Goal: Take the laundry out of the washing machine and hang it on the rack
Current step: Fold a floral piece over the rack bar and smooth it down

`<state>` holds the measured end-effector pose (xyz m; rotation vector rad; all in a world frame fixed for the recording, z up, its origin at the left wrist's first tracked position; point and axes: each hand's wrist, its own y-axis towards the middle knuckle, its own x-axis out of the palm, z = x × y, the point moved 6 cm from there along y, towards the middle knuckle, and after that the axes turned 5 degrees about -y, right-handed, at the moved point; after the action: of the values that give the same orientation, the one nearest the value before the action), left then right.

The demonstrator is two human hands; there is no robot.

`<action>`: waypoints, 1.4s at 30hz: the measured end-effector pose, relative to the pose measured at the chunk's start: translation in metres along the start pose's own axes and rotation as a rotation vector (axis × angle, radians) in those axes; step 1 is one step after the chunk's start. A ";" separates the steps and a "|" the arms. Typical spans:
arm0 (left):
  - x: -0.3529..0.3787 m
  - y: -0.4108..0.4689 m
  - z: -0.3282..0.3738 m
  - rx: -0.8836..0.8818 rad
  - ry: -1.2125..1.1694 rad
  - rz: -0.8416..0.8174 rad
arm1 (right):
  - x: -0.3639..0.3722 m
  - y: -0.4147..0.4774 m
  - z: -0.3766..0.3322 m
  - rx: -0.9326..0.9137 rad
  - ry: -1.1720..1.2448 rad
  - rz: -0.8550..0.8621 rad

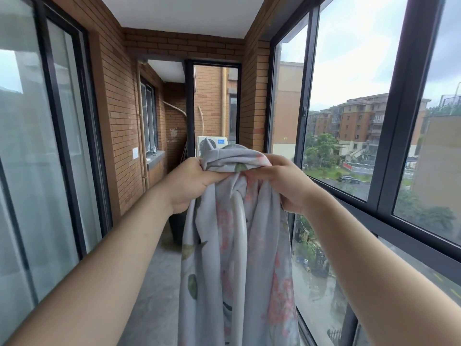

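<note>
Laundry: pale grey floral sheet (pixel 237 258), pink blooms and green leaves, hanging in long folds at chest height, its bunched top edge gripped by left hand (pixel 192 183) and right hand (pixel 287 183).

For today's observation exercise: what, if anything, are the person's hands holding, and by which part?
The left hand and right hand both grip a pale grey floral-printed fabric sheet by its bunched top edge.

Head-height view along balcony (pixel 159 283)
</note>
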<state>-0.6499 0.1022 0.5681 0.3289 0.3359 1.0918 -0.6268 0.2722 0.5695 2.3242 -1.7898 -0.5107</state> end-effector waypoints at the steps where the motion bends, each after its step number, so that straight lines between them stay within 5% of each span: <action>1: 0.000 0.001 -0.003 -0.021 -0.032 -0.013 | 0.001 0.001 0.002 0.007 0.019 -0.024; 14: 0.001 -0.002 -0.023 -0.131 -0.145 -0.171 | 0.001 -0.001 0.027 0.143 0.071 -0.384; 27: 0.004 0.007 -0.031 -0.168 -0.362 -0.203 | -0.011 0.017 0.033 0.125 0.212 -0.272; 42: -0.010 0.011 -0.087 -0.133 -0.243 -0.051 | 0.000 0.017 0.081 0.198 0.181 -0.296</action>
<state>-0.6999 0.1060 0.4957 0.3290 0.0551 1.0067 -0.6716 0.2740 0.5000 2.6896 -1.4848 -0.1556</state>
